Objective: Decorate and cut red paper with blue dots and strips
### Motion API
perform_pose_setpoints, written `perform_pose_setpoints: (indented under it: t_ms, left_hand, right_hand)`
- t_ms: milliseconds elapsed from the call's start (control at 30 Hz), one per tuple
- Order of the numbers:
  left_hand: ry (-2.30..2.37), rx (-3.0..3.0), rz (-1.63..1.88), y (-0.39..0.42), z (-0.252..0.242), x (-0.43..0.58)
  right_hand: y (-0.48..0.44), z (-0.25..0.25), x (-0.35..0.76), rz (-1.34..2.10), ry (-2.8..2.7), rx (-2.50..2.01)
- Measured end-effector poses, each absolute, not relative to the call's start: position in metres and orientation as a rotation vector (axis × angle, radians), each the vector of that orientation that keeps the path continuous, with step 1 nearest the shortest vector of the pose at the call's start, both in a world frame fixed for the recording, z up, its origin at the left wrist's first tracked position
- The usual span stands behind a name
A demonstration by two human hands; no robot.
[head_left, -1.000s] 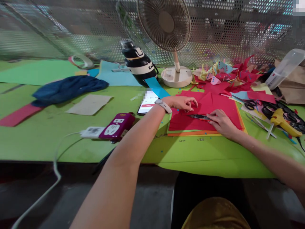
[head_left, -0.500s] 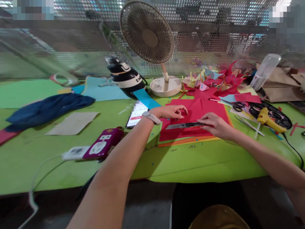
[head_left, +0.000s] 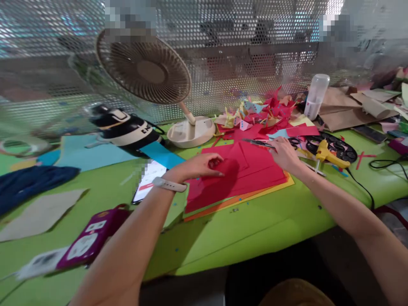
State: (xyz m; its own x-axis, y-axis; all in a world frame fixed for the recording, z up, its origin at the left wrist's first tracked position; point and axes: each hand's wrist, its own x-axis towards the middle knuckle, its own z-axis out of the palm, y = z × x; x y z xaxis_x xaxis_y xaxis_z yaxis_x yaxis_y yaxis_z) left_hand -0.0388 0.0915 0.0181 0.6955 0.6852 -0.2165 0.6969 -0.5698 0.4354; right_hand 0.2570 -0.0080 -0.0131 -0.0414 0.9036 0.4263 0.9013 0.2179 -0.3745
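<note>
A stack of red paper sheets [head_left: 219, 182] lies on the green table, with orange and yellow sheets peeking out below. A folded red piece [head_left: 237, 158] rests on top of it. My left hand [head_left: 202, 165] hovers at the stack's left side, fingers curved and apart, holding nothing; a pale band is on the wrist. Beyond the stack's far right part, my right hand [head_left: 283, 152] has its fingers around a box cutter [head_left: 259, 143], which points left toward the scraps. The fingers hide part of its handle.
Behind stand a fan [head_left: 191, 131], a black bottle [head_left: 130, 131] and a heap of paper scraps [head_left: 255, 112]. A yellow glue gun [head_left: 330, 155] and a clear bottle [head_left: 317, 97] are at right. A phone [head_left: 148, 180] and a purple case [head_left: 92, 238] lie at left.
My right hand has carried the box cutter from above the red sheets to their far right side. My left hand stays over the left part. The view has turned right.
</note>
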Motion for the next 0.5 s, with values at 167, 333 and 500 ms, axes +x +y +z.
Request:
perform_pose_setpoints:
  t_ms: [167,333,500]
  left_hand:
    - [1.062,2.297,0.053,0.089,0.017,-0.04]
    - [1.114,2.044,0.241,0.076,0.033,-0.039]
    - [0.999,1.903,0.393,0.041,0.047,-0.014]
  right_hand:
    - [-0.01,-0.017,0.255,0.027,-1.952,-1.829]
    - [-0.017,-0.005,0.243,0.082,-1.867,-1.728]
    - [-0.024,0.009,0.224,0.686,-1.692,-1.312]
